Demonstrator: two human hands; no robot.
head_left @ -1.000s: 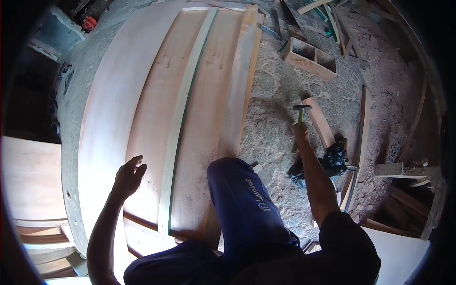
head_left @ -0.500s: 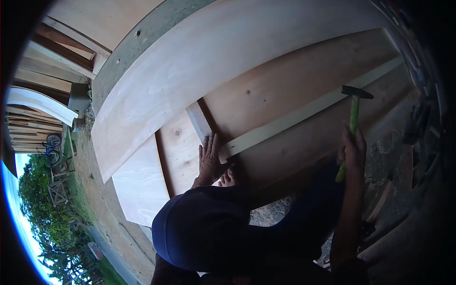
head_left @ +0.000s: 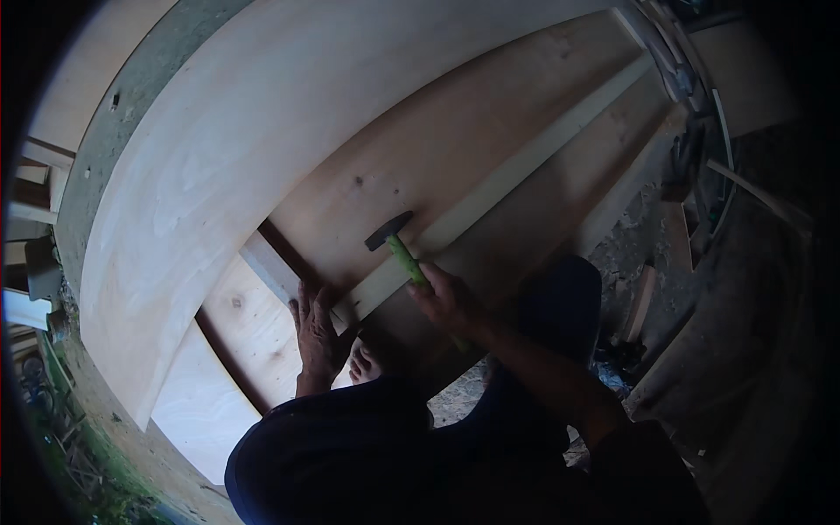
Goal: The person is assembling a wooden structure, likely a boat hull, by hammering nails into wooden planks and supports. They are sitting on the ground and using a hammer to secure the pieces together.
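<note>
Holds a hammer [head_left: 405, 259] by its green handle in the right hand [head_left: 444, 302], with fingers curled tight around it, close to the near end of the long pale strip [head_left: 525, 179]. Lays the left hand [head_left: 318, 339] on a short crosspiece [head_left: 271, 267], right beside that same end, with fingers a little spread and thumb stuck out. Cannot tell if pinching anything there.

Shows a bare foot [head_left: 367, 360] near that end too, a bit in the way. Has a bent knee [head_left: 562, 302] to the right of the strip, hiding some of the floor [head_left: 623, 229]. Past the knee, farther from the strip, shows a loose wood piece [head_left: 641, 299]. Left of the strip, shows a big curved board [head_left: 219, 166], covering part of the flat wood sheet [head_left: 420, 157] under the strip.
</note>
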